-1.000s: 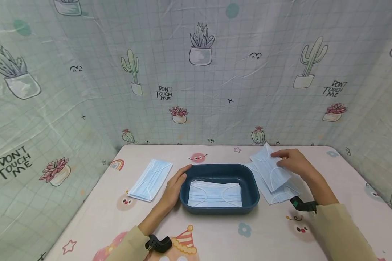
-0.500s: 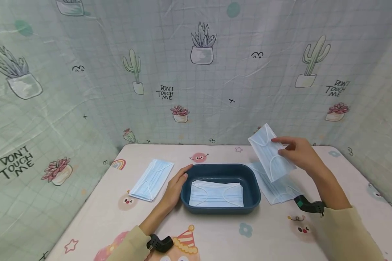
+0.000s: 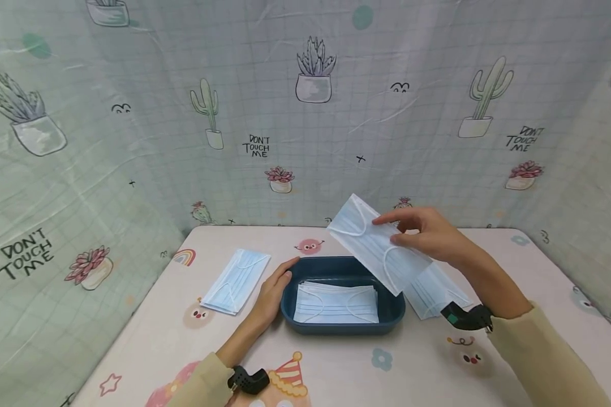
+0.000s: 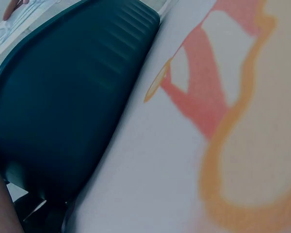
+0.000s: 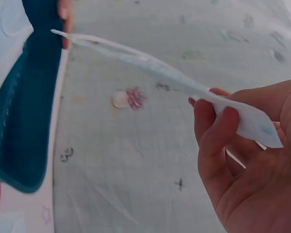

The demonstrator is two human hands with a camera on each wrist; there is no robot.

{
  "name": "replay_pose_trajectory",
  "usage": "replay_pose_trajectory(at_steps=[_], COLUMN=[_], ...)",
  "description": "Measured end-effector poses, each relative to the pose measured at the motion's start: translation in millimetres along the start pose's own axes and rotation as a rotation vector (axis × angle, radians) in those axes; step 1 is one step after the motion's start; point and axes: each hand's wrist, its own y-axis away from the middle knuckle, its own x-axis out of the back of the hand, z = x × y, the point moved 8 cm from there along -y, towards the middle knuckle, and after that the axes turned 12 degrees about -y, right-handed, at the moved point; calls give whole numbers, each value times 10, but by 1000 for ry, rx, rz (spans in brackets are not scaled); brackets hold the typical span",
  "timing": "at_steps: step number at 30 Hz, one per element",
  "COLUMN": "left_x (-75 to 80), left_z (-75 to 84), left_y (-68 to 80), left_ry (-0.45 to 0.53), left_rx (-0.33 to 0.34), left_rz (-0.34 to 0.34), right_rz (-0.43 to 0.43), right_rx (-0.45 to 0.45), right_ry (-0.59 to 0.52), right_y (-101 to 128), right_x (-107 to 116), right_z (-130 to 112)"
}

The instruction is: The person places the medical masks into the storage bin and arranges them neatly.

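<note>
My right hand (image 3: 427, 234) pinches a light blue face mask (image 3: 377, 246) and holds it tilted in the air above the right end of a dark blue tray (image 3: 394, 308). The right wrist view shows this mask (image 5: 174, 77) edge-on between thumb and fingers (image 5: 216, 131). Several masks (image 3: 336, 302) lie stacked inside the tray. My left hand (image 3: 272, 291) rests flat against the tray's left rim, fingers straight. The tray's outer wall (image 4: 63, 107) fills the left wrist view.
More masks (image 3: 438, 291) lie piled on the table right of the tray, partly behind my right arm. A single mask (image 3: 234, 280) lies left of the tray. A cactus-print curtain (image 3: 305, 113) walls the table on three sides.
My right hand lifted one mask off the right pile and carried it up and leftward over the tray. The left hand stayed on the tray's rim.
</note>
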Motion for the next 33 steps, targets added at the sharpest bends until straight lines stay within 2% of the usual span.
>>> replay_pose_trajectory(at_steps=[9, 13, 19, 27, 30, 33], left_x=[25, 32, 13, 29, 36, 35], left_z=[46, 21, -15, -22, -14, -5], left_y=[-18, -16, -24, -21, -16, -8], left_ry=[11, 2, -2, -2, -2, 6], left_rx=[-27, -26, -23, -13, -15, -16], left_rz=[15, 18, 7, 14, 20, 24], right_rz=[-347, -483, -696, -841, -852, -824], right_rx=[74, 68, 48, -18, -47, -71], right_ry=[16, 12, -50, -34, 24, 107], right_y=[-331, -432, -498, -569, -594, -617], right_x=[-620, -827, -1114, -1472, -1565, -1609], right_z=[-91, -28, 160, 378, 455, 531])
